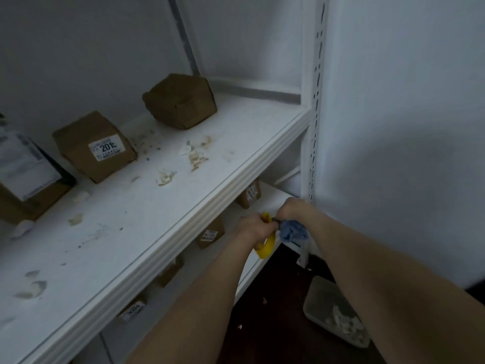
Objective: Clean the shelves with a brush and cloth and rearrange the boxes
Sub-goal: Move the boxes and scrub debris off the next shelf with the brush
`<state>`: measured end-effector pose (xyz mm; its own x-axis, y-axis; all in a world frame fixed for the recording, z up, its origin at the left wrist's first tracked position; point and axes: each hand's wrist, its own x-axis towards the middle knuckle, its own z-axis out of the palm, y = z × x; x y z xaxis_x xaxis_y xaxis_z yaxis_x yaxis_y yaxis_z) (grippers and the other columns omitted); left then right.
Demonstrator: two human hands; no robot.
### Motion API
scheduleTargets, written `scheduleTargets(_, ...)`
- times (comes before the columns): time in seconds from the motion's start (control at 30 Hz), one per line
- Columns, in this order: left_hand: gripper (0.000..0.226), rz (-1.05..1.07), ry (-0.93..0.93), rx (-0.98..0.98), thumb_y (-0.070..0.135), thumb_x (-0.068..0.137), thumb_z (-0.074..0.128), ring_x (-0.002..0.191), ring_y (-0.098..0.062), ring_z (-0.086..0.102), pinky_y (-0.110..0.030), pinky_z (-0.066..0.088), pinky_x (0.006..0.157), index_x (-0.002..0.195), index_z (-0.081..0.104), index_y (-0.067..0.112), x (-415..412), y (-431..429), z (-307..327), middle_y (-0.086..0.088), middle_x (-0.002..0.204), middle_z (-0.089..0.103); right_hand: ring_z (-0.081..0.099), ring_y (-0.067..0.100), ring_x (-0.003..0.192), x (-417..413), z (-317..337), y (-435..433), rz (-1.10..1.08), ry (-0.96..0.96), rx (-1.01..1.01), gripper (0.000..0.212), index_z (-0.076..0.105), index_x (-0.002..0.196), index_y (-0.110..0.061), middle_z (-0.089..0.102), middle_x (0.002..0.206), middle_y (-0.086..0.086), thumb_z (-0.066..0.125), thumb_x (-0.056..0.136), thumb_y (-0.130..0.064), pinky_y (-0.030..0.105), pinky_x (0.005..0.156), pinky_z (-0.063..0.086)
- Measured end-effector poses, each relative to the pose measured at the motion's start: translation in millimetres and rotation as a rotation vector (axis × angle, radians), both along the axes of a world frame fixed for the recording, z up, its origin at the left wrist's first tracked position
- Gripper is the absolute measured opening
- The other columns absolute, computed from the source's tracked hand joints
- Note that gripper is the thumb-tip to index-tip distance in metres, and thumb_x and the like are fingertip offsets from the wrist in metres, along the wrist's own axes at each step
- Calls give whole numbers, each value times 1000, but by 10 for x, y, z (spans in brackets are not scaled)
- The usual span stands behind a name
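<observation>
The left hand (pixel 258 228) is curling its fingers round a yellow brush (pixel 265 249). The brush's rounded handle is sticking out below the palm, while its bristle end is hiding between the two hands and is hard to make out. The right hand (pixel 291 210) is closing into a fist just beside it, knuckles toward the camera, with a blue cloth (pixel 292 231) bunching out from under it. Its fingertips are facing away, so the exact grip is not showing.

Both hands are hovering at the right end of the lower shelf (pixel 277 192), near the slotted upright (pixel 313 127). The upper shelf (pixel 210 206) is overhanging the lower one and is hiding most of four small boxes (pixel 211 232) standing in a row there.

On the upper shelf, pale scraps (pixel 194 153) and dark specks are lying between a labelled box (pixel 97 147) and a crumpled box (pixel 181 101). A third box (pixel 23 179) is running off the left edge. On the dark floor a grey tray (pixel 317 300) is holding white bits too blurred to identify.
</observation>
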<state>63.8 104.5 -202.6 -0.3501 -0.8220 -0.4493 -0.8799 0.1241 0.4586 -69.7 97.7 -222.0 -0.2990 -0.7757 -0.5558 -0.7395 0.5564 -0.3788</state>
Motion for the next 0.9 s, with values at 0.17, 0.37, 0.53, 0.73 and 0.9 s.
scheduleTargets(0.17, 30, -27, 54, -21, 46, 86, 53, 72, -20, 54, -24, 39, 58, 85, 58, 17, -331, 197, 697, -5, 79, 56, 46, 16, 64, -334, 727, 191, 23, 84, 59, 31, 48, 63, -13, 46, 67, 5, 49, 93, -21, 31, 73, 41)
scheduleTargets(0.37, 38, -13, 167, 2, 48, 82, 54, 73, -26, 60, -35, 56, 64, 96, 62, 14, -701, 347, 1471, -10, 88, 61, 45, 17, 58, -696, 1564, 333, -16, 84, 49, 33, 48, 63, -9, 48, 66, 7, 48, 94, -18, 32, 72, 42)
scheduleTargets(0.53, 30, 31, 210, -82, 49, 82, 53, 79, -24, 60, -26, 49, 58, 94, 58, 21, -898, 310, 2068, -6, 91, 60, 42, 14, 63, -827, 2229, 346, -59, 54, -154, 27, 42, 66, -20, 41, 69, -1, 49, 93, -19, 31, 74, 39)
scheduleTargets(0.73, 64, 160, 283, -138, 53, 82, 54, 119, -33, 47, -35, 43, 89, 137, 36, 25, -972, 139, 2542, -13, 134, 45, 41, 17, 50, -845, 2816, 156, -43, -27, -247, 40, 42, 56, -7, 46, 58, 10, 36, 96, -8, 25, 48, 32)
scheduleTargets(0.9, 82, 368, 473, -116, 48, 81, 63, 125, -32, 44, -34, 43, 83, 146, 24, 16, -912, -16, 2699, -13, 144, 37, 57, 25, 76, -864, 2941, -48, -52, -30, -400, 34, 57, 75, 0, 54, 76, 11, 40, 98, -18, 29, 63, 41)
